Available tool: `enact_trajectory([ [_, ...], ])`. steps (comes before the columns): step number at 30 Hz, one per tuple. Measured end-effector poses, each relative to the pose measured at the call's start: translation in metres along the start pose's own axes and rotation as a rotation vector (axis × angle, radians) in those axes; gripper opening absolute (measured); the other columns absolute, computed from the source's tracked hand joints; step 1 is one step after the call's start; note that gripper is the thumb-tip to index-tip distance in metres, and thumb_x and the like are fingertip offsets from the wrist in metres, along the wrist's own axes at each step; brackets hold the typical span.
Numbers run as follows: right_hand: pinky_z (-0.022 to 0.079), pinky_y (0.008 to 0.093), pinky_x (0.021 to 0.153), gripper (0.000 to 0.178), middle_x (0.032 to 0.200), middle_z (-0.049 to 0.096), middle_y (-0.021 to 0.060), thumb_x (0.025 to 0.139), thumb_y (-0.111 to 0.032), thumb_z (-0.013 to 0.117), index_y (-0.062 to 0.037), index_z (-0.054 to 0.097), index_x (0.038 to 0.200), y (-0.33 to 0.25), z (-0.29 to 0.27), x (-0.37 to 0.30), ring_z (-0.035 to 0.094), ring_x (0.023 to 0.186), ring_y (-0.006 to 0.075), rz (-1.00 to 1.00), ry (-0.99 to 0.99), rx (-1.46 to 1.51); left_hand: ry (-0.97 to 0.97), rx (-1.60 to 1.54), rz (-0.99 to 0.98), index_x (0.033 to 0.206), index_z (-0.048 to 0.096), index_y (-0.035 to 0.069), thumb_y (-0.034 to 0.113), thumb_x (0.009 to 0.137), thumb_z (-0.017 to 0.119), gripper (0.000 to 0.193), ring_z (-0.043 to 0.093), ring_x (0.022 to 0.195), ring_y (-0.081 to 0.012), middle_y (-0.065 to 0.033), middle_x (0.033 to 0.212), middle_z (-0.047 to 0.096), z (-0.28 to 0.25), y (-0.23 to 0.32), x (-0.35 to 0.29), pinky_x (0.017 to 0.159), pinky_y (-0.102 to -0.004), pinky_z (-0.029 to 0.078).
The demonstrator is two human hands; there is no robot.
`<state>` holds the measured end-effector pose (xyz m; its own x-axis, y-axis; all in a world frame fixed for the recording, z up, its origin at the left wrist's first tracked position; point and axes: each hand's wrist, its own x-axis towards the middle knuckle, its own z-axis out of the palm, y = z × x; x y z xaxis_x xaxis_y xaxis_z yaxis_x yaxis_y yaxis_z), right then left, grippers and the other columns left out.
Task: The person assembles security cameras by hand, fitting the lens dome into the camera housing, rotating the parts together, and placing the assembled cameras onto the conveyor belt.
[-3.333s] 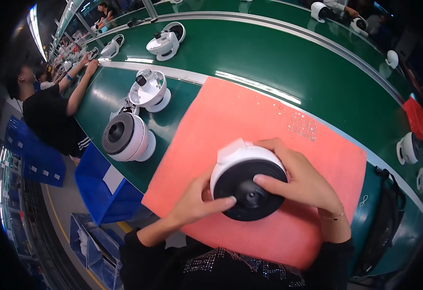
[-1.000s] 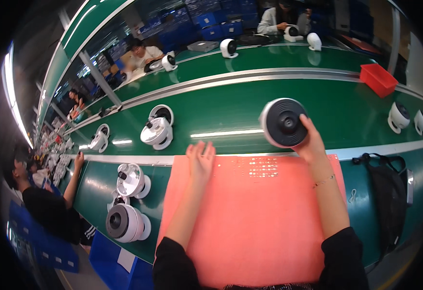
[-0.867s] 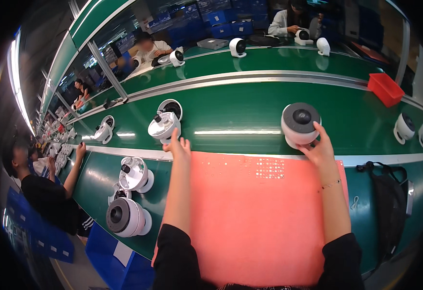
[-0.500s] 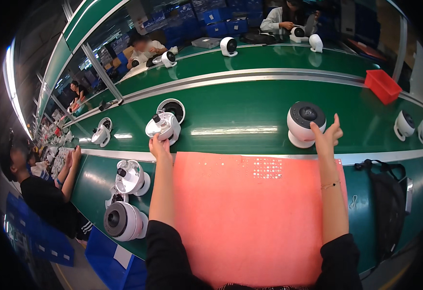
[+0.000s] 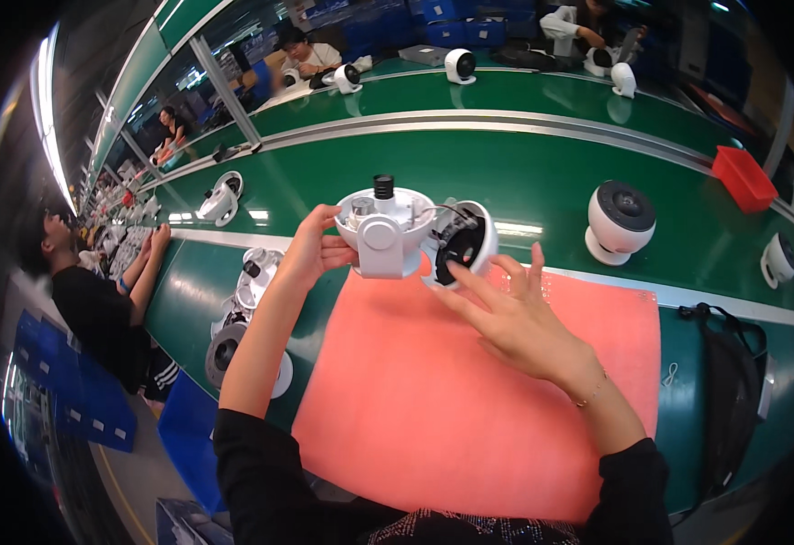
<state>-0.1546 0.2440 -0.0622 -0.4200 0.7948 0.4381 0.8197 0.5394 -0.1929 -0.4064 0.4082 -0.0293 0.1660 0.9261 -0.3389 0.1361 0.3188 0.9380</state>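
Observation:
An opened white security camera is held up over the near belt edge and the pink mat. My left hand grips its white bowl-shaped body, from which a black lens barrel sticks up. Thin wires run from the body to a tilted shell half with a dark inside. At that shell's lower rim are the thumb and a finger of my right hand, other fingers spread. To the right, a closed white camera with a dark grey face stands upright on the green belt, untouched.
Opened camera parts and a grey-faced camera lie left of the mat. A red bin stands at the far right, a black bag right of the mat. A co-worker sits at the left; others work across the belt.
The opened camera has come off the belt toward me in my left hand. My right hand has left the closed camera and moved left to the shell half. The view has shifted.

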Motion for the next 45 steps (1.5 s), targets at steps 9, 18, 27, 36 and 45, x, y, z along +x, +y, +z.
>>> enact_trajectory([
  [9,0.022,0.0572,0.103,0.031,0.09,0.046,0.0013,0.062,0.005,0.058,-0.0171,0.061,0.083,-0.016,-0.066,-0.01,0.038,0.096,0.0283,-0.051,0.164,0.01,-0.042,-0.011,0.157,0.114,0.05,0.01,0.036,0.087,0.039,0.04,0.064,0.08,-0.0166,-0.0073,0.09,0.063,-0.006,0.005,-0.041,0.068,-0.0315,0.053],
  [18,0.049,0.0317,0.07,0.038,0.09,0.057,0.0097,0.068,-0.015,0.073,-0.0016,0.053,0.097,-0.025,-0.079,-0.008,0.059,0.081,0.0226,0.16,-0.059,0.902,-0.993,0.338,0.139,0.107,0.06,-0.003,0.02,0.087,0.053,0.031,0.055,0.096,-0.0123,-0.0079,0.101,0.062,0.032,-0.038,-0.028,0.087,-0.0269,0.042],
  [27,0.05,0.0299,0.067,0.041,0.093,0.059,0.0121,0.078,-0.026,0.069,-0.0008,0.048,0.103,-0.033,-0.056,0.003,0.06,0.084,0.018,0.303,-0.577,1.087,-0.881,0.386,0.189,0.096,0.062,0.0,0.026,0.089,0.049,0.029,0.056,0.076,-0.0102,-0.0027,0.085,0.06,0.065,-0.063,-0.072,0.069,-0.0256,0.045],
  [36,0.05,0.0283,0.064,0.038,0.08,0.063,0.0137,0.076,-0.026,0.07,0.0019,0.05,0.093,-0.046,-0.038,-0.004,0.064,0.073,0.0198,0.414,-0.453,1.063,-0.157,0.199,0.325,0.099,0.059,-0.007,0.024,0.085,0.056,0.034,0.061,0.095,-0.0208,-0.0155,0.09,0.064,0.029,-0.103,-0.205,0.078,-0.0293,0.049],
  [45,0.046,0.0301,0.051,0.035,0.059,0.058,0.0132,0.076,-0.031,0.068,0.0015,0.056,0.077,-0.049,-0.024,0.002,0.061,0.055,0.0227,0.407,-0.373,0.837,-0.135,0.437,0.297,0.098,0.062,-0.003,0.029,0.071,0.072,0.043,0.066,0.073,-0.0201,-0.0146,0.078,0.065,0.032,-0.086,-0.209,0.069,-0.0295,0.052],
])
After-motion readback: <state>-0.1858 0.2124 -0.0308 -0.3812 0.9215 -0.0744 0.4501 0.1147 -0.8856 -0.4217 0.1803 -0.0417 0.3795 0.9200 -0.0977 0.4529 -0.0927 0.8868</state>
